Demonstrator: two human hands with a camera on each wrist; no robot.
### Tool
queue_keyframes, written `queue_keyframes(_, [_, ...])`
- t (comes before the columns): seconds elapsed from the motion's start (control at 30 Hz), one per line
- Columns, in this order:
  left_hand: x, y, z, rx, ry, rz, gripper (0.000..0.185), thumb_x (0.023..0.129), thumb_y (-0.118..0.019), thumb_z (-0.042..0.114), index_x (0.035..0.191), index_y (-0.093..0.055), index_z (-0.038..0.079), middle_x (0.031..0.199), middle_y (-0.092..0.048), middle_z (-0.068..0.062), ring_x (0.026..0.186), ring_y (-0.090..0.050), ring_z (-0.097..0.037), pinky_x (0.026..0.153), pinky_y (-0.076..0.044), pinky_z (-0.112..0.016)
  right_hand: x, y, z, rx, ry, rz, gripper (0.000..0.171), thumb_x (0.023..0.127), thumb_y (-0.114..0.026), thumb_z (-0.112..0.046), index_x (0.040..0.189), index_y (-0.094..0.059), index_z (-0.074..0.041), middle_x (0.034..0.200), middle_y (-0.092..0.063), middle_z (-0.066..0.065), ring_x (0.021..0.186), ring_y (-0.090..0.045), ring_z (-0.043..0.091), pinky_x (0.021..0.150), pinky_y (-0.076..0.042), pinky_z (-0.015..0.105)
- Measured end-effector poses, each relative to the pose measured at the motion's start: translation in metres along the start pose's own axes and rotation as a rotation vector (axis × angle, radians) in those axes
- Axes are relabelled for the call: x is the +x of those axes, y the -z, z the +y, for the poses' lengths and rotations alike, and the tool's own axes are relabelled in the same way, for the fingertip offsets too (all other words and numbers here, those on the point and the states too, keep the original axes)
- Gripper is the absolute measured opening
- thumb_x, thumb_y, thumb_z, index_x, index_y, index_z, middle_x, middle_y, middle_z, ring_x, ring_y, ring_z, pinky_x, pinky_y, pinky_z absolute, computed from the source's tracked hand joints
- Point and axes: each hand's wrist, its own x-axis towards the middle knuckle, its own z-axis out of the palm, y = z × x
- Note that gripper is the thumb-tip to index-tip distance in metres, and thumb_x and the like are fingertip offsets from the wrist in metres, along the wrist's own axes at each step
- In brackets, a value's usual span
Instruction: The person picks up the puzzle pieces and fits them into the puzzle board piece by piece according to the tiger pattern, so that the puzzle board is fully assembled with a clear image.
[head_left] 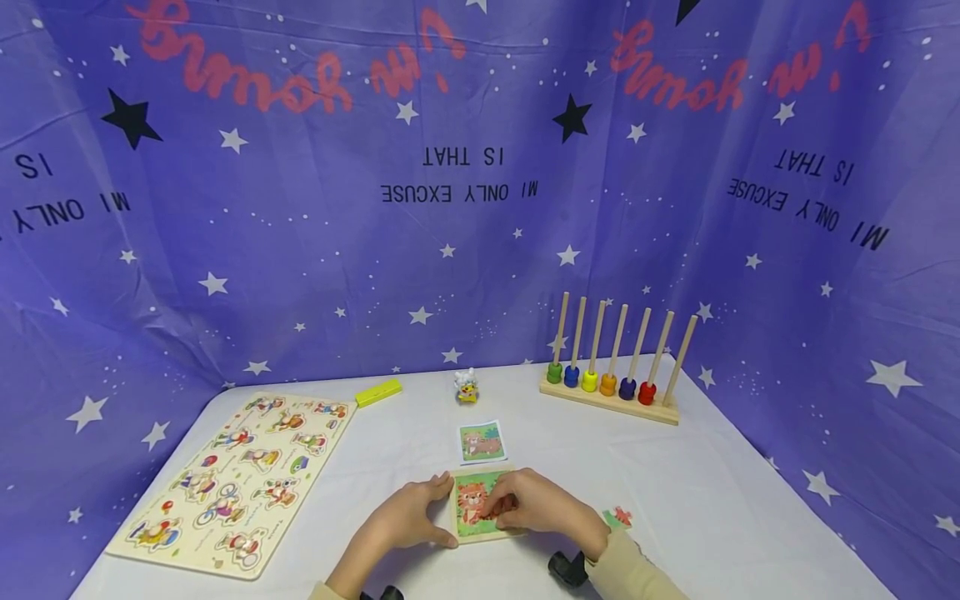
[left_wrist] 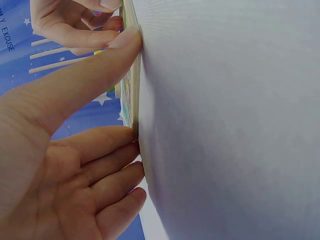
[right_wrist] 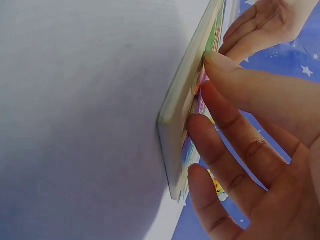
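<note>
A small wooden jigsaw board [head_left: 468, 533] with a tiger picture lies on the white table. My left hand [head_left: 408, 512] touches its left edge, thumb at the near corner and fingers toward the far one; in the left wrist view these fingers look nearly straight. Over the right part of the board, my right hand [head_left: 540, 504] has thumb and fingertips bent down onto the picture. A puzzle piece [right_wrist: 198, 84] shows between thumb and forefinger in the right wrist view, mostly hidden by them. Beyond the board lies a picture card [head_left: 482, 442] with animals.
Red and green puzzle pieces [head_left: 618, 517] lie right of my right wrist. A large peg puzzle board [head_left: 232, 492] covers the left side. Toward the back are a yellow block [head_left: 378, 392], a small figurine [head_left: 466, 387] and a bead-and-peg stand [head_left: 611, 398]. A purple curtain [head_left: 465, 275] surrounds the table.
</note>
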Motion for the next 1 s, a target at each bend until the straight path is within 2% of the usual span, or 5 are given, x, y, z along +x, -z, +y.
queue_keyframes(0.23, [-0.001,0.0,0.001,0.009,-0.012,0.003,0.089,0.066,-0.085,0.038,0.136,-0.05,-0.005,0.144,-0.043,-0.022,0.132,-0.041,-0.041,0.108,-0.032,-0.054,0.0,-0.001,-0.001,-0.006,-0.009,-0.001,0.02,0.079,-0.078,-0.006,0.095,-0.076,-0.017,0.082,-0.062,-0.015,0.071,-0.052,-0.001,0.065,-0.047,0.015])
queue_keyframes(0.43, [-0.002,0.001,0.002,0.008,-0.018,0.007,0.089,0.066,-0.086,0.037,0.136,-0.05,-0.005,0.144,-0.043,-0.023,0.131,-0.041,-0.042,0.108,-0.032,-0.055,-0.001,0.001,0.003,-0.028,0.064,-0.011,0.02,0.081,-0.076,-0.007,0.099,-0.076,-0.016,0.084,-0.063,-0.013,0.071,-0.053,-0.002,0.065,-0.047,0.014])
queue_keyframes(0.6, [-0.002,0.002,0.002,0.006,-0.012,0.004,0.089,0.066,-0.085,0.037,0.136,-0.049,-0.005,0.144,-0.043,-0.022,0.132,-0.04,-0.042,0.108,-0.031,-0.055,-0.003,0.004,0.006,-0.001,0.097,-0.016,0.02,0.082,-0.076,-0.008,0.102,-0.075,-0.013,0.087,-0.065,-0.011,0.073,-0.055,-0.001,0.064,-0.049,0.015])
queue_keyframes(0.77, [-0.002,0.002,0.001,0.01,-0.014,0.003,0.089,0.066,-0.085,0.038,0.136,-0.049,-0.005,0.144,-0.043,-0.022,0.132,-0.04,-0.041,0.108,-0.032,-0.055,-0.005,0.01,0.007,0.034,0.073,-0.018,0.022,0.083,-0.076,-0.01,0.104,-0.074,-0.014,0.09,-0.066,-0.01,0.078,-0.059,0.003,0.068,-0.052,0.018])
queue_keyframes(1.0, [0.0,0.002,0.001,-0.006,0.002,-0.011,0.09,0.066,-0.085,0.038,0.137,-0.049,-0.003,0.146,-0.041,-0.021,0.133,-0.039,-0.041,0.109,-0.03,-0.055,-0.013,0.02,0.01,0.04,0.033,-0.017,0.025,0.082,-0.076,-0.006,0.106,-0.073,-0.013,0.093,-0.068,-0.008,0.08,-0.061,0.004,0.07,-0.053,0.021])
